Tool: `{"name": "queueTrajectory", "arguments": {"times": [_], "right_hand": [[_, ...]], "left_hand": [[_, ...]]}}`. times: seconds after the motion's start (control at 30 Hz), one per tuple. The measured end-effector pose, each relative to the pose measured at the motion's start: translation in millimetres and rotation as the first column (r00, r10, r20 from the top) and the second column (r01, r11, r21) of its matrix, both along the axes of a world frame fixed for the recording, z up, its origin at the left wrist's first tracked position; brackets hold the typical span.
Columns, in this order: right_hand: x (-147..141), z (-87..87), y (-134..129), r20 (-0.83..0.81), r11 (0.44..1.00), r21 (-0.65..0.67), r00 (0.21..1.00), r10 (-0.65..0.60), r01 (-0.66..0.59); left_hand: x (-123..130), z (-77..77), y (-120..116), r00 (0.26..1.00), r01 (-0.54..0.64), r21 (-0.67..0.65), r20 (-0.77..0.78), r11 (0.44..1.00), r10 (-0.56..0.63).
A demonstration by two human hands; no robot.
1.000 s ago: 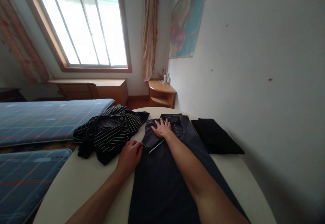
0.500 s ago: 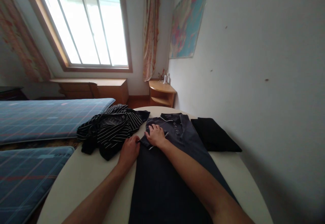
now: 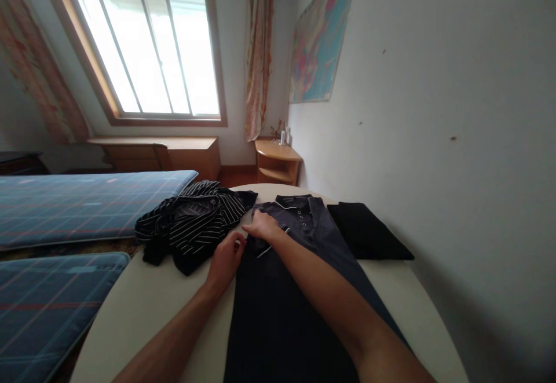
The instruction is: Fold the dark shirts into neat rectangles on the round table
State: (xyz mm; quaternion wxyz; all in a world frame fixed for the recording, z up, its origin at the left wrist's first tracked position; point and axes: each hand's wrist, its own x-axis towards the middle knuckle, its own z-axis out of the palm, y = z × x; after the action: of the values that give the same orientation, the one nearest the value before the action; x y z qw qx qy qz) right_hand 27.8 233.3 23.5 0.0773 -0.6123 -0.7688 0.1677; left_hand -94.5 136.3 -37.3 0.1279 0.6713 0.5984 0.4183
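A dark grey polo shirt (image 3: pixel 321 267) lies spread lengthwise on the table, its collar and buttons at the far end. One white-edged short sleeve is folded inward over its body. My left hand (image 3: pixel 226 254) is at the shirt's left edge, fingers curled and pinched by the sleeve fold. Just beyond it, my right hand (image 3: pixel 266 226) rests on the shirt's left shoulder side, with the thumb out to the left and the other fingers bent down on the cloth. Those fingertips are partly hidden. My right forearm crosses over the shirt.
A crumpled black-and-white striped garment (image 3: pixel 197 221) lies left of the shirt. A folded black cloth (image 3: pixel 367 232) sits to the right. Both are on the round cream table (image 3: pixel 152 307). Plaid mattresses (image 3: pixel 87 203) flank the table's left; a white wall (image 3: pixel 434 186) stands right.
My right hand has turned from lying spread on the sleeve to having its fingers bent at the shirt's edge. My left hand has shifted slightly right, its fingers more curled.
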Motion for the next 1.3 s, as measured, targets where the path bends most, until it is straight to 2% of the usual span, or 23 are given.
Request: {"name": "queueTrajectory", "arguments": {"times": [0.13,0.3,0.4,0.5,0.6,0.73,0.97,1.17,1.3], "right_hand": [[-3,0.5,0,0.014,0.995,-0.093,0.999,0.033,-0.032],[4,-8.4,2,-0.036,0.998,-0.054,0.999,0.041,-0.043],[14,-13.9,3,-0.091,0.993,-0.021,0.989,0.116,-0.118],[22,-18.7,6,-0.139,0.980,0.003,0.970,0.200,-0.201],[27,-22.5,9,-0.160,0.973,0.008,0.960,0.231,-0.232],[33,-25.2,14,-0.178,0.971,0.024,0.955,0.239,-0.239],[38,-29.1,14,-0.185,0.974,0.059,0.957,0.225,-0.217],[30,-35.6,13,-0.273,0.976,0.119,0.939,0.209,-0.183],[35,-30.3,19,-0.380,0.973,0.163,0.900,0.215,-0.163]], "left_hand": [[3,0.6,-1,0.999,0.031,-0.016,-0.026,0.999,-0.032],[7,4.2,-11,0.986,0.005,-0.059,-0.169,0.998,-0.015],[13,10.2,-23,0.960,-0.050,-0.120,-0.281,0.992,0.015],[22,16.6,-36,0.944,-0.050,-0.240,-0.328,0.970,-0.032],[32,21.8,-47,0.949,-0.004,-0.287,-0.304,0.958,-0.087],[41,28.0,-55,0.962,0.033,-0.260,-0.253,0.965,-0.102],[52,36.0,-66,0.946,0.085,-0.240,-0.285,0.967,-0.154],[57,31.4,-72,0.964,0.149,-0.203,-0.190,0.968,-0.188],[61,26.8,-72,0.976,0.189,-0.166,-0.077,0.968,-0.204]]}}
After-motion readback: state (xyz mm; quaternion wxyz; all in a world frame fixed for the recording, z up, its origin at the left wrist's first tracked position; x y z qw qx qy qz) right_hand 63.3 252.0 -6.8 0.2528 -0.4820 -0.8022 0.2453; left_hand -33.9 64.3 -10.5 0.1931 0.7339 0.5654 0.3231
